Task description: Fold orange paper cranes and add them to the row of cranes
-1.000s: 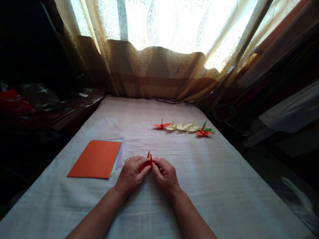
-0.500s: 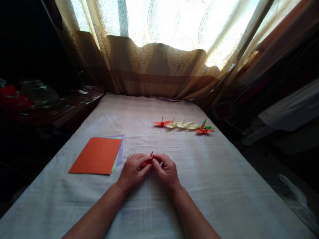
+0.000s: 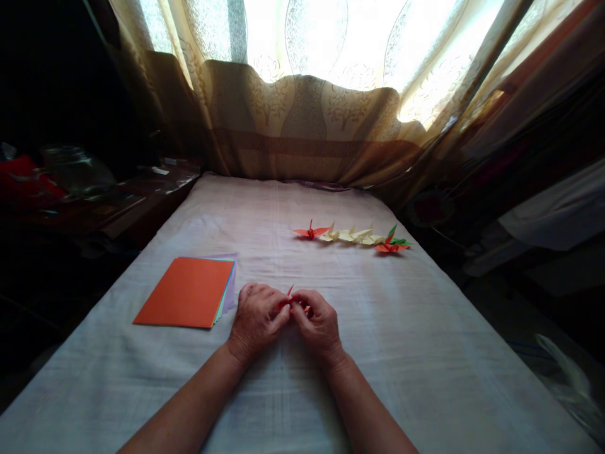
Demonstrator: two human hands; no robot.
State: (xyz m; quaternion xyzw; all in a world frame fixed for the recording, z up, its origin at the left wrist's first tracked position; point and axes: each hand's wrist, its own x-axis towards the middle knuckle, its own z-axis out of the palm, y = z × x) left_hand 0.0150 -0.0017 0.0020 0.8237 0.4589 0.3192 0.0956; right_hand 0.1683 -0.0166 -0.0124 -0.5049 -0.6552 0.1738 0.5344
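Near the middle of the cloth-covered surface, my two hands meet around a small red-orange origami crane [image 3: 290, 291]. My left hand [image 3: 259, 313] pinches its left side between thumb and fingers. With thumb and forefinger, my right hand [image 3: 316, 323] grips the right side. A thin pointed tip sticks up between the hands, and a bit of orange paper shows under the right fingers. Most of the folded paper is hidden by my fingers. To the left of my left hand lies a stack of square paper [image 3: 186, 293], orange on top, with green, blue and lilac edges showing.
Beyond my hands, toward the right edge, stands a row of finished paper cranes: a red one [image 3: 311, 233], several cream ones [image 3: 352, 236], a green one [image 3: 401, 241] and an orange one [image 3: 391, 248]. A glass jar [image 3: 78, 173] sits on a dark side table at left. Curtains [image 3: 302, 120] hang at the back.
My fingers have shifted slightly on the folded paper, and more orange now shows beneath my right fingers. The whole view has moved a little; the stack and the row of cranes lie as before.
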